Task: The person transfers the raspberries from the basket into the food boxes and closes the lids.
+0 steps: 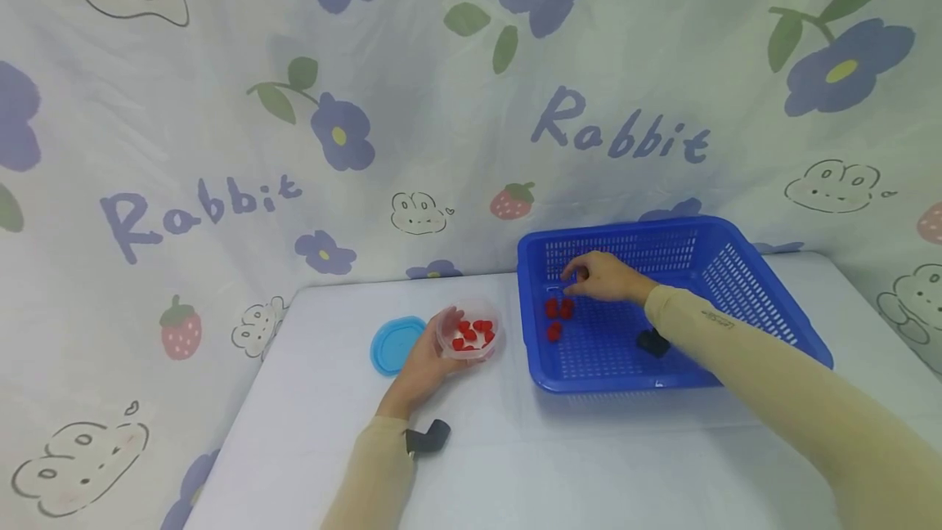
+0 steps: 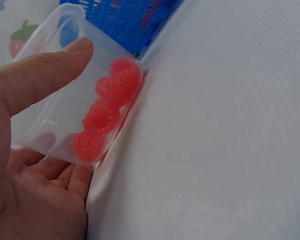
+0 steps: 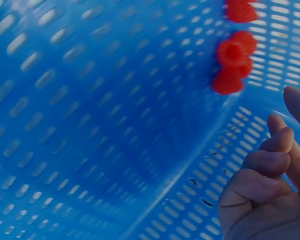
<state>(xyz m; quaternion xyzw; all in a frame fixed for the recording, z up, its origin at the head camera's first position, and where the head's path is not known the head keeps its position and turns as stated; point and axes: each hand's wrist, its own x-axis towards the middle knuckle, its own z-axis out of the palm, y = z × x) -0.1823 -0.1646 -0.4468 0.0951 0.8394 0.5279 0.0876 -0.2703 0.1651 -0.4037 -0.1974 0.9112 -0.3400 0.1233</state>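
My left hand (image 1: 421,373) grips a clear plastic tub (image 2: 45,117) that stands tilted on the white tabletop. In the left wrist view the thumb lies over the tub's side and the fingers are on its other side. Several red raspberries (image 2: 102,115) lie at the bottom of the tub. My right hand (image 1: 603,276) is inside the blue basket (image 1: 525,309), near its back left corner. Its fingers are loosely bent, thumb and forefinger apart, with nothing between them. More raspberries (image 3: 235,55) lie in the basket close to that hand.
A round light-blue lid (image 1: 392,347) lies on the table (image 1: 559,473) left of the tub, beside the left hand. A patterned curtain (image 1: 441,105) hangs behind the table. The basket's raised walls surround the right hand.
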